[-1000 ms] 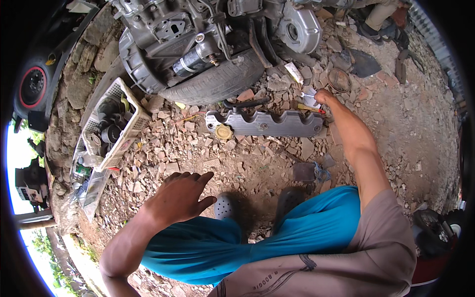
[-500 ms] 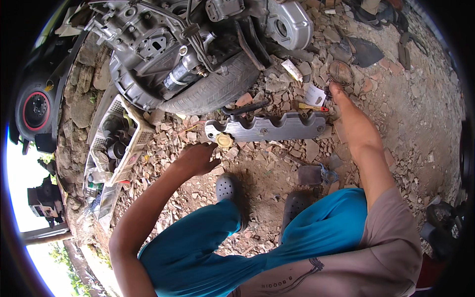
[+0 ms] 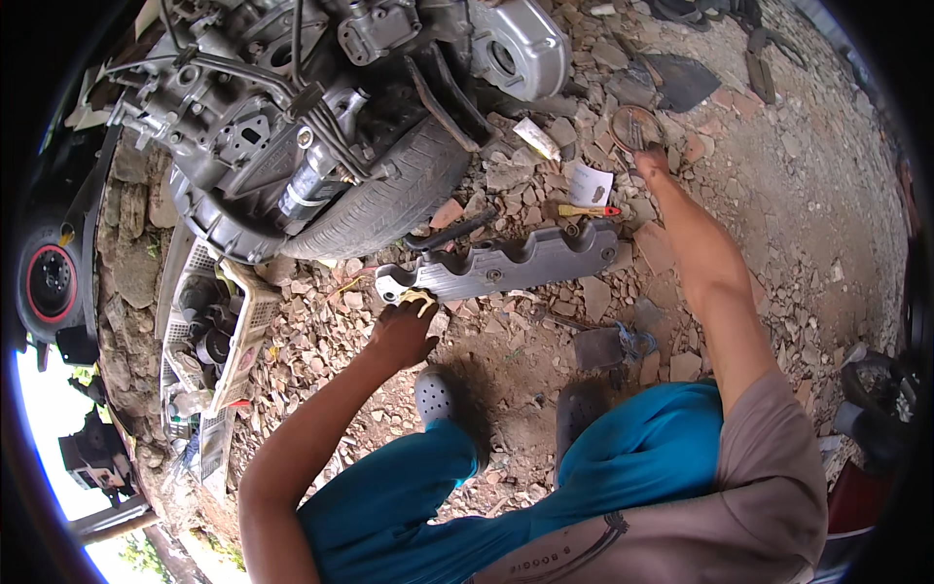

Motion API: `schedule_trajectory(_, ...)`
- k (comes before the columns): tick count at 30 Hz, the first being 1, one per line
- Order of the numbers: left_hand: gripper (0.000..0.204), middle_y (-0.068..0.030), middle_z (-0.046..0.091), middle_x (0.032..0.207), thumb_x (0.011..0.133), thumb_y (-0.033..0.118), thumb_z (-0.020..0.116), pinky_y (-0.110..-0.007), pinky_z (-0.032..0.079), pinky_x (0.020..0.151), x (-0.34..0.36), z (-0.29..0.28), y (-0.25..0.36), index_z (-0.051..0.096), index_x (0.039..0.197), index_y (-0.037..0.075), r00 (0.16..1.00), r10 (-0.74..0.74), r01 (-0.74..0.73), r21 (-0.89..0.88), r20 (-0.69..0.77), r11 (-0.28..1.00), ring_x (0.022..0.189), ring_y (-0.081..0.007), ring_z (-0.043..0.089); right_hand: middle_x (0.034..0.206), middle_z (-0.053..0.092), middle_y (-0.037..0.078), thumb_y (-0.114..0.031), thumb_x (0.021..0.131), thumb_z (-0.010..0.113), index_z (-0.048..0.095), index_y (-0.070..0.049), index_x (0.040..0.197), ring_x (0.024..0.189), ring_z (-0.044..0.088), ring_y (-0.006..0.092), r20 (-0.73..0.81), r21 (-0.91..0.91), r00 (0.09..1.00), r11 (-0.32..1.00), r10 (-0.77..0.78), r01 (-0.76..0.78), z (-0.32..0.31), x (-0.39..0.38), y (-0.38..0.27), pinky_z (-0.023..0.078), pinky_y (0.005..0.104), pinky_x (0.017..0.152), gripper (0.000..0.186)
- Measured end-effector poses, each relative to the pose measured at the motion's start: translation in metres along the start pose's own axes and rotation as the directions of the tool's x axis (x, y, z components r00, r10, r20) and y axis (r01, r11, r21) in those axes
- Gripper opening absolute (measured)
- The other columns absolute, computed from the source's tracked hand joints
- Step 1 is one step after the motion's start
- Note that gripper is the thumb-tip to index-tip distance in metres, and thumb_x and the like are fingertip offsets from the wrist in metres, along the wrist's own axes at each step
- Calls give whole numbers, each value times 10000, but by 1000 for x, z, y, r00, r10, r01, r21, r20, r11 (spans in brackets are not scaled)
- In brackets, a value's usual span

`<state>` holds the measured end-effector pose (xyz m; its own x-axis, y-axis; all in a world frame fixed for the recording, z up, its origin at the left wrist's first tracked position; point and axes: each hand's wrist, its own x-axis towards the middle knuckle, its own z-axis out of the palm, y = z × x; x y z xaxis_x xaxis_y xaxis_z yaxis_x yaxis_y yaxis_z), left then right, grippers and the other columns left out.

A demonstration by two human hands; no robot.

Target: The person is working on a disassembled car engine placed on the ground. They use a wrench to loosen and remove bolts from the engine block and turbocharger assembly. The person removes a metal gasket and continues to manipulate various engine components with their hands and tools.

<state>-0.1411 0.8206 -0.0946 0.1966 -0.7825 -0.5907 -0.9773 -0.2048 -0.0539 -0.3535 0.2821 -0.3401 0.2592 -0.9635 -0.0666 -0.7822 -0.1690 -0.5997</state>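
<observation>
A grey ribbed valve cover (image 3: 501, 269) with scalloped cut-outs lies on the rubble in front of me. At its left end is a pale yellow filler cap (image 3: 416, 297). The fingers of my left hand (image 3: 401, 333) lie over this cap and partly hide it, while the thumb stands apart. Farther out, my right hand (image 3: 651, 162) is closed at the near rim of a round shallow dish (image 3: 634, 127); its contents are too small to make out. Just left of that hand are a brush (image 3: 588, 210) with a yellow and red handle and a white paper (image 3: 591, 183).
A large engine (image 3: 243, 127) rests over a tyre (image 3: 389, 190) at the back left. Beside it stands a cream plastic crate (image 3: 248, 316) with parts inside. A white tube (image 3: 536, 138) and a dark block (image 3: 597, 348) lie on broken stone. My shoes are below the cover.
My left hand has moved from beside the yellow cap onto it. My right hand stays at the dish. The whole view has shifted slightly.
</observation>
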Motion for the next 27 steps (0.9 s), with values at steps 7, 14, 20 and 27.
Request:
schedule_trajectory(7, 731, -168, 432, 1461, 868, 394, 670, -500, 382, 1086, 68, -12, -10, 376, 1470, 102, 988, 29, -12, 106, -154, 994, 1322, -359, 450, 893, 713, 199, -276, 829, 632, 708, -27, 982, 820, 697, 333, 572, -238, 764, 830, -299, 504, -91, -57, 2, 545, 422, 746, 302)
schedule_trajectory(14, 686, -133, 458, 1431, 812, 444, 730, -567, 291, 1132, 91, 11, -2, 469, 1375, 153, 936, 45, -22, 71, -350, 997, 1381, -341, 384, 941, 709, 208, -274, 772, 651, 715, -36, 959, 895, 682, 389, 868, -195, 445, 670, -223, 716, -105, -219, -3, 540, 498, 785, 309)
schedule_trajectory(20, 809, -149, 421, 1493, 823, 480, 705, -540, 206, 1185, 102, 12, -1, 398, 1462, 89, 987, 83, -61, 158, -135, 986, 1432, -315, 328, 999, 657, 219, -227, 816, 636, 660, -31, 938, 962, 653, 387, 793, -7, 336, 544, -509, 839, -79, -317, -16, 537, 492, 811, 233)
schedule_trajectory(27, 678, -119, 526, 1370, 770, 439, 765, -515, 307, 1138, 119, 3, -8, 543, 1325, 119, 995, 68, -56, 151, -72, 987, 1331, -302, 460, 932, 664, 210, -333, 879, 619, 650, -36, 970, 898, 665, 401, 822, -139, 465, 678, -328, 722, -33, -350, -48, 541, 509, 782, 312)
